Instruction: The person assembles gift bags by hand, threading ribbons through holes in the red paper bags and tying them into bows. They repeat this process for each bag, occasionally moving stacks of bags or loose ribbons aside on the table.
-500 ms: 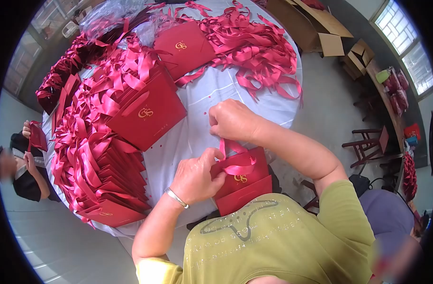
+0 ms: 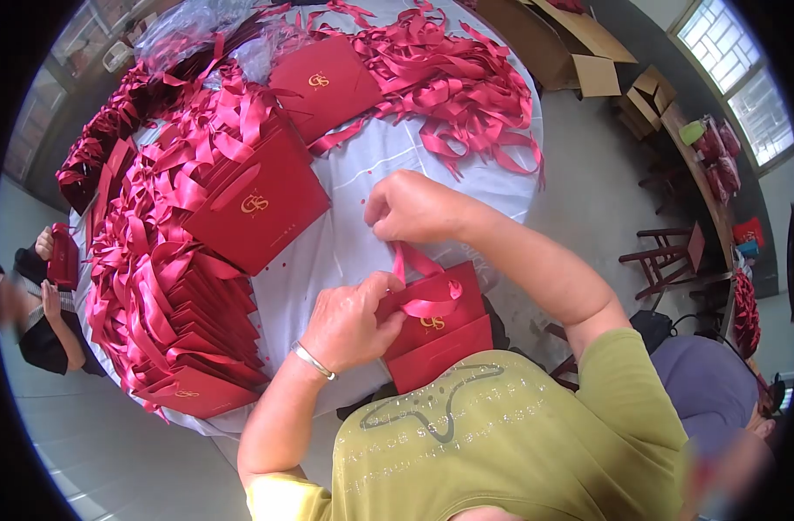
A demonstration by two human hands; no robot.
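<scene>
Left hand (image 2: pixel 349 321) on red "GS" bag (image 2: pixel 440 356)

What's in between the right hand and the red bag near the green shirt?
Pink ribbon, with some white tablecloth around it, shows between the right hand and the red bag in the head view.

Red bag (image 2: pixel 456 327), pink ribbon (image 2: pixel 429 308); tablecloth (image 2: pixel 349 178) white, perhaps lined.

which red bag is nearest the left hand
The bag right in front of the green shirt: the left hand is at its edge; the other bags are farther away.
</scene>
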